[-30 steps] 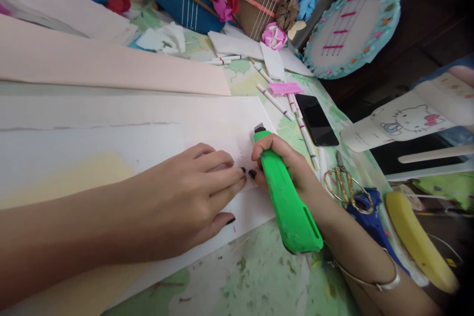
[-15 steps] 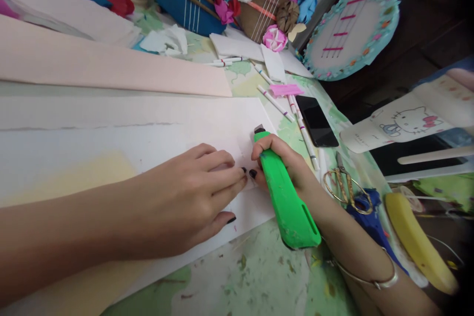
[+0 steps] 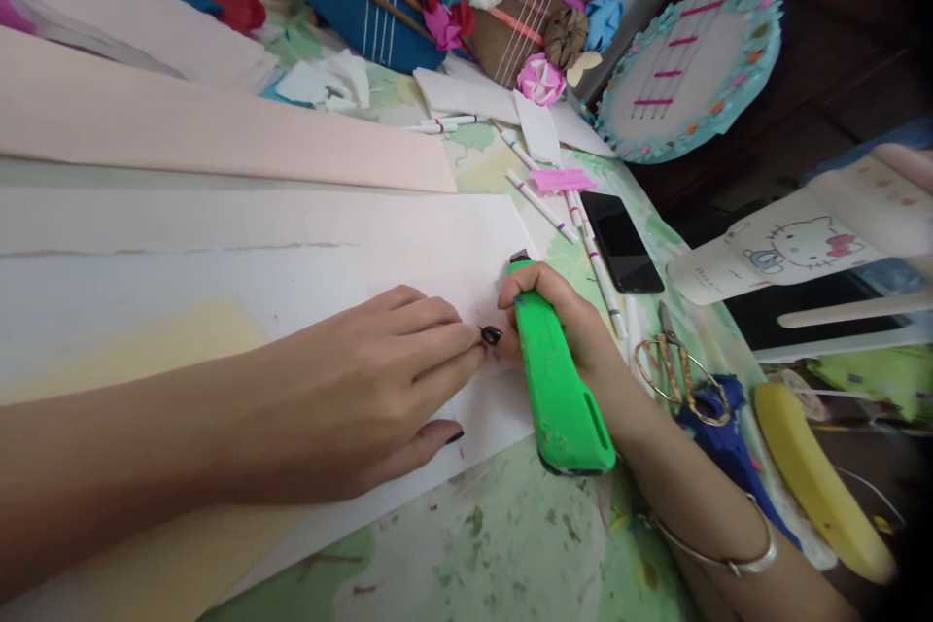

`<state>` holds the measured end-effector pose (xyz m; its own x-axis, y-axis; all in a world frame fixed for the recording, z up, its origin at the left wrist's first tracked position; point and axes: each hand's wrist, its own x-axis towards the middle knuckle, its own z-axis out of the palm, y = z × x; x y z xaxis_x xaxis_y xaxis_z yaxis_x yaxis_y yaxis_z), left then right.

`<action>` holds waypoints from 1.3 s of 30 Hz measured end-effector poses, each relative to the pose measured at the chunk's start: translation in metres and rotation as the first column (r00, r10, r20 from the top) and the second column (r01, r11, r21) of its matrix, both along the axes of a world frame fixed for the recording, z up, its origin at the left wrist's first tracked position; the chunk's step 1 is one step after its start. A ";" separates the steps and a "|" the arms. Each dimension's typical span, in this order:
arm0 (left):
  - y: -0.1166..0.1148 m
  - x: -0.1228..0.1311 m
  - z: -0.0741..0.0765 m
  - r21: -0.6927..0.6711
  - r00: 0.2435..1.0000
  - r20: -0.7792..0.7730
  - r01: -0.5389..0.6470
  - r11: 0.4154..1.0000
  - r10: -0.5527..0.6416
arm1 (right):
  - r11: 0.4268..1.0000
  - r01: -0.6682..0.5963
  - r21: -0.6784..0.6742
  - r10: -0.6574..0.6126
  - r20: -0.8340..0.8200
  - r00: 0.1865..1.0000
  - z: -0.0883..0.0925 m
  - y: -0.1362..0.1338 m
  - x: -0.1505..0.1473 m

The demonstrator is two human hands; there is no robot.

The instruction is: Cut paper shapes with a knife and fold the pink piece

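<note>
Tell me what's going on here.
A person's right hand grips a green cutter over a white sheet, its tip pointing away; whether the tip touches the sheet is hard to tell. The left hand rests on the sheet, close to the right one. A phone and scissors lie off to the right.

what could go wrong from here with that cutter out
The left hand lies with its fingertips right by the right hand, which grips the green cutter; a slip could nick a finger. The cutter's tip is near the edge of the white sheet, so overshooting might mark the tablecloth. The right forearm is close to the scissors and could perhaps knock them.
</note>
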<state>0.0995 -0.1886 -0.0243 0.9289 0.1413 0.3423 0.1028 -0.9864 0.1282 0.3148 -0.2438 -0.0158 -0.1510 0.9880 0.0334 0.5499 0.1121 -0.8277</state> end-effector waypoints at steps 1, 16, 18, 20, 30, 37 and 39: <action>0.000 0.000 0.000 0.003 1.000 0.007 -0.010 1.000 0.010 | 1.000 0.002 0.007 -0.002 0.007 1.000 0.000 0.000 0.000; 0.001 0.001 -0.003 0.006 1.000 0.006 -0.011 1.000 0.011 | 0.998 -0.043 0.040 0.044 -0.037 0.998 -0.001 0.002 -0.002; 0.001 0.001 -0.003 0.008 1.000 0.009 -0.007 1.000 0.007 | 0.998 -0.053 0.041 0.055 -0.043 0.998 -0.002 0.002 -0.001; 0.001 0.002 -0.004 0.008 1.000 0.015 -0.003 1.000 0.003 | 0.998 -0.061 0.035 0.063 -0.045 0.997 -0.004 0.003 0.000; 0.002 0.001 -0.004 0.005 1.000 0.013 0.002 1.000 -0.002 | 0.994 -0.098 -0.038 0.097 -0.020 0.995 0.004 0.002 0.000; 0.002 0.001 -0.004 -0.004 1.000 0.013 0.005 1.000 -0.005 | 0.994 -0.090 -0.068 0.090 -0.014 0.996 0.005 0.001 -0.001; 0.003 0.001 -0.003 -0.008 1.000 0.009 0.007 1.000 -0.007 | 0.995 -0.077 -0.064 0.077 -0.009 0.997 0.004 0.001 -0.001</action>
